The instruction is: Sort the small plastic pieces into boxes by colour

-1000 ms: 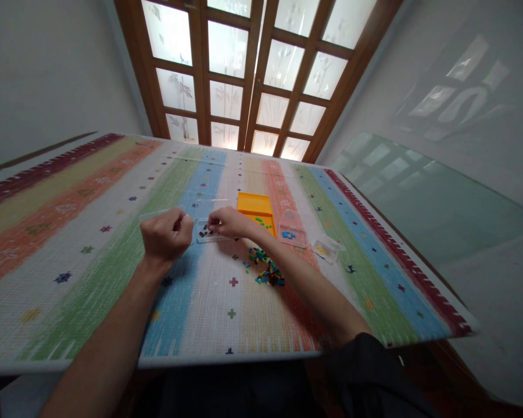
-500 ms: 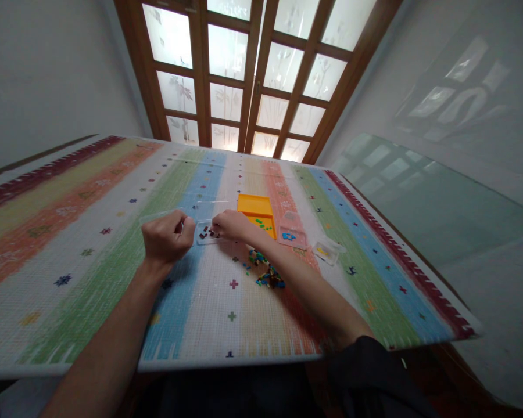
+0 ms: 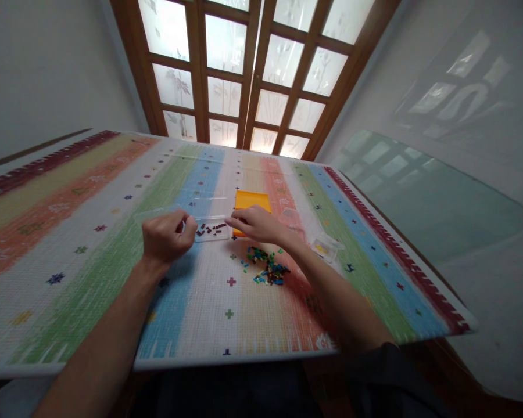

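My left hand [image 3: 168, 235] is closed in a fist at the left end of a clear plastic box [image 3: 207, 238]; whatever is inside the fist is hidden. Small dark brown building bricks [image 3: 218, 228] lie scattered in that box. My right hand [image 3: 259, 223] hovers at the box's right end, in front of an orange box [image 3: 253, 200] with a raised lid. Its fingers point left, loosely apart, and nothing shows between them. Below the right hand is a loose pile of small blue, green and dark bricks [image 3: 272, 271] on the tablecloth.
A small clear box [image 3: 325, 248] with yellow pieces stands to the right. A pinkish see-through box [image 3: 293, 217] is partly covered by my right forearm. The striped tablecloth [image 3: 200, 313] covers the table, with a glass-paned wooden door [image 3: 248, 87] beyond it.
My right hand has moved right, out of the clear box to the front of the orange box, uncovering more brown bricks. My left fist stays in place.
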Demonstrator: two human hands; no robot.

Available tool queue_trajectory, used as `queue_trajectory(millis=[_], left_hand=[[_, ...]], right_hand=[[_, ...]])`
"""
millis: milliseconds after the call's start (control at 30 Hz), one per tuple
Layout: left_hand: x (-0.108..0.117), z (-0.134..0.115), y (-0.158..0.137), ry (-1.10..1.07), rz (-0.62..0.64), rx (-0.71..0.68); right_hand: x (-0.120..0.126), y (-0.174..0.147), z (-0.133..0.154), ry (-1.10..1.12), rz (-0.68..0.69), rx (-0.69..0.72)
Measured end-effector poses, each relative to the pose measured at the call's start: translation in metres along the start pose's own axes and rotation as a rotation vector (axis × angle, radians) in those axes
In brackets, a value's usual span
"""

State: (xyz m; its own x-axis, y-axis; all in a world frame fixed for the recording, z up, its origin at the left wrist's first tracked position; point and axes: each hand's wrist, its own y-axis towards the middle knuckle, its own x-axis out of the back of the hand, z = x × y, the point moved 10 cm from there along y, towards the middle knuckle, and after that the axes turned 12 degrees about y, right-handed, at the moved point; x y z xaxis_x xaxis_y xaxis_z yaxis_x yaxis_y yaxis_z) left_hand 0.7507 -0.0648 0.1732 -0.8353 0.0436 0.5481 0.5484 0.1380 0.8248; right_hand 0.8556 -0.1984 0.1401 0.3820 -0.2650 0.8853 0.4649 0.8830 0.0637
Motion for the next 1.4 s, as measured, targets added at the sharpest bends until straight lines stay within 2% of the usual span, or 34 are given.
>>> queue_trajectory(millis=[133, 267, 367, 533, 767, 933, 1100, 1200, 1400], left_hand=[[-0.007, -0.021, -0.004, -0.064, 0.067, -0.112], [-0.023, -0.053, -0.018, -0.138, 0.176, -0.294], [-0.036, -0.074, -0.033, -0.177, 0.263, -0.422], [-0.054, -0.095, -0.052, -0.183, 0.395, -0.542], [-0.069, -0.103, -0.067, -0.163, 0.585, -0.573], [-0.07, -0.104, -0.068, -0.155, 0.611, -0.574], [-0.071, -0.104, -0.067, -0.193, 0.604, -0.555], [-0.071, -0.103, -0.068, -0.198, 0.615, -0.551], [-0.077, -0.101, -0.072, -0.15, 0.68, -0.553]], right_hand=[[0.018, -0.041, -0.013, 0.098, -0.029, -0.02], [0.03, -0.078, -0.034, 0.18, -0.064, -0.07], [0.023, -0.099, -0.05, 0.23, -0.031, -0.086], [0.001, -0.121, -0.081, 0.146, 0.024, -0.133], [-0.015, -0.133, -0.097, 0.03, 0.023, -0.201], [-0.021, -0.136, -0.102, 0.013, 0.012, -0.237], [-0.02, -0.135, -0.098, -0.107, 0.018, -0.297], [-0.019, -0.135, -0.093, -0.164, 0.058, -0.35], [-0.024, -0.137, -0.086, -0.265, 0.127, -0.362]])
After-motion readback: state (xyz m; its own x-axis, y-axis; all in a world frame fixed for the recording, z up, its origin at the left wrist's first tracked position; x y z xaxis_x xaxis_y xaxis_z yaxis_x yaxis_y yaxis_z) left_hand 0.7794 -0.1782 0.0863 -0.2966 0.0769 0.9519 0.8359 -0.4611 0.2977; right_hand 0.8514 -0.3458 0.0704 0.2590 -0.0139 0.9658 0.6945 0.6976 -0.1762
